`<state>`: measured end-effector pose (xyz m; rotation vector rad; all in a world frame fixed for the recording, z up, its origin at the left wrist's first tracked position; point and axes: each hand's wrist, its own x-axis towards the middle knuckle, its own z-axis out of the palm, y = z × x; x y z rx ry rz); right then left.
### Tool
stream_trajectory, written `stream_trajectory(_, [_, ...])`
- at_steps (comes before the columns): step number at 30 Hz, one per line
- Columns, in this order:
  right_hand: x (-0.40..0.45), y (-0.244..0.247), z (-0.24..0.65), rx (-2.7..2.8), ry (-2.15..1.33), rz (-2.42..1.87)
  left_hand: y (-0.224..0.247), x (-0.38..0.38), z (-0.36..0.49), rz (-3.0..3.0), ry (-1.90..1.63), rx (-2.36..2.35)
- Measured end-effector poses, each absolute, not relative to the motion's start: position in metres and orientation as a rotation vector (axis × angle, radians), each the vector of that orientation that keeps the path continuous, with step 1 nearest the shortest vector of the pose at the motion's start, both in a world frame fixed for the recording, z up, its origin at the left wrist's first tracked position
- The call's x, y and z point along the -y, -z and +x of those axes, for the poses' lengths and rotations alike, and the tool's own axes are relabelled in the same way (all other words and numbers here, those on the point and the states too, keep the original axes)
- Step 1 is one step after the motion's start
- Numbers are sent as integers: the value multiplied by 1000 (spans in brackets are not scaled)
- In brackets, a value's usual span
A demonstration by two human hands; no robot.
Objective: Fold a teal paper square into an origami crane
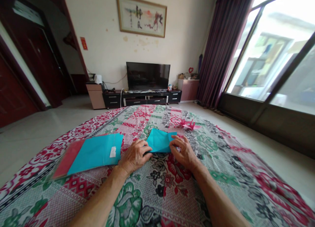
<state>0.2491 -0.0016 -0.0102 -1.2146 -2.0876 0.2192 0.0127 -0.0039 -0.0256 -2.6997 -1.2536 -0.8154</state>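
Observation:
A sheet of turquoise paper (158,141), partly folded, lies between my two hands on the patterned tablecloth. Its left lower corner is pinched by my left hand (137,154), thumb and fingers together. My right hand (183,151) has its fingers closed on the right edge, where a flap of the paper stands up. Left of my left hand lies a clear packet of turquoise and red paper (95,151) with a small white label. Beyond the sheet, to the right, sit pink folded paper shapes (188,124).
The round table wears a floral tablecloth (216,174). Past its far edge stand a low black cabinet (159,100) and a television (148,76). A purple curtain (221,46) and a large window are on the right; dark red doors are on the left.

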Motion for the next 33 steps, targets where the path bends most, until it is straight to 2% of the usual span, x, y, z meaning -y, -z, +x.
stream_trajectory(9, [2, 14, 253, 2050, -292, -1285, 18, 12, 21, -2714, 712, 1269])
stream_trajectory(17, [-8, 24, 251, 1975, -318, -1317, 19, 16, 27, -2722, 777, 1384])
stream_trajectory(28, [-16, 28, 242, 1999, -186, -1468, 21, 12, 48, -2428, 759, 1685])
stream_trajectory(33, [-11, 26, 237, 1840, 35, -1696, 24, 12, 53, -2363, 741, 1702])
